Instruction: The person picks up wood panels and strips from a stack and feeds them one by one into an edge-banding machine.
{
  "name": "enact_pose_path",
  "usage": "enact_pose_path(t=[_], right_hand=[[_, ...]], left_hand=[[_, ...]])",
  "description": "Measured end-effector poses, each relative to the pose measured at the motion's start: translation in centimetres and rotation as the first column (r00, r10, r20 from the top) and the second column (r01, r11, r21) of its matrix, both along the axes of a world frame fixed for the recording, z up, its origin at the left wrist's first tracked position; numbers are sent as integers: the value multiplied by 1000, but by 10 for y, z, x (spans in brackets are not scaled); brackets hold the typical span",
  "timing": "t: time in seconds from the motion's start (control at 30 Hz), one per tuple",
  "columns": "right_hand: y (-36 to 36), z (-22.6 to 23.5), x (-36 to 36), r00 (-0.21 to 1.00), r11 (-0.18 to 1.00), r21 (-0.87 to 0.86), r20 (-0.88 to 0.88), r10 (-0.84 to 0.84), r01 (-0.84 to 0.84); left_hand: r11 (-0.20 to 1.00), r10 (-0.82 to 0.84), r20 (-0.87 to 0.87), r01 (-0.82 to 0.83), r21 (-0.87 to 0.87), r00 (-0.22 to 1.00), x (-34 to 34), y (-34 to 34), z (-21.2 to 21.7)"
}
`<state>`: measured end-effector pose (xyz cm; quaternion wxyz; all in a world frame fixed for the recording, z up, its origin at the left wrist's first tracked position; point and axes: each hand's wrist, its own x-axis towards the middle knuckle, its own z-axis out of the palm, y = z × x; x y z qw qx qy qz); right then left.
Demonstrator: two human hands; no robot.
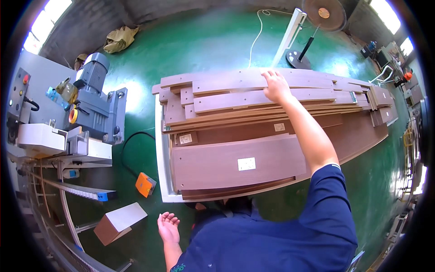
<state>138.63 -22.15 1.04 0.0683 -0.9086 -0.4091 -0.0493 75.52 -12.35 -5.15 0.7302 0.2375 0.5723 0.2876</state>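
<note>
Brown wooden planks (253, 97) lie stacked at centre; the right hand (275, 87) rests flat, fingers extended, on the far plank, gripping nothing. The left hand (168, 227) hangs open and empty, near left.

Right arm stretches far forward, right hand (275, 86) flat, fingers spread and pressing down. Left hand (168, 227) hangs low, palm up, loosely open, empty.

Narrow brown board strips (253, 86) lie flat, lengthwise atop a stack of wider brown panels (235, 163), far edge.
</note>
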Motion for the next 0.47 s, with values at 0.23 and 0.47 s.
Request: enact_pose_path(t=[0.23, 0.47], right_hand=[[104, -37, 33, 993, 997, 74, -118, -17, 26], [157, -52, -5, 997, 999, 1, -73, 35, -35]], left_hand=[[999, 31, -29, -30, 40, 999, -4, 10, 16], [981, 184, -57, -187, -57, 981, -51, -22, 0]])
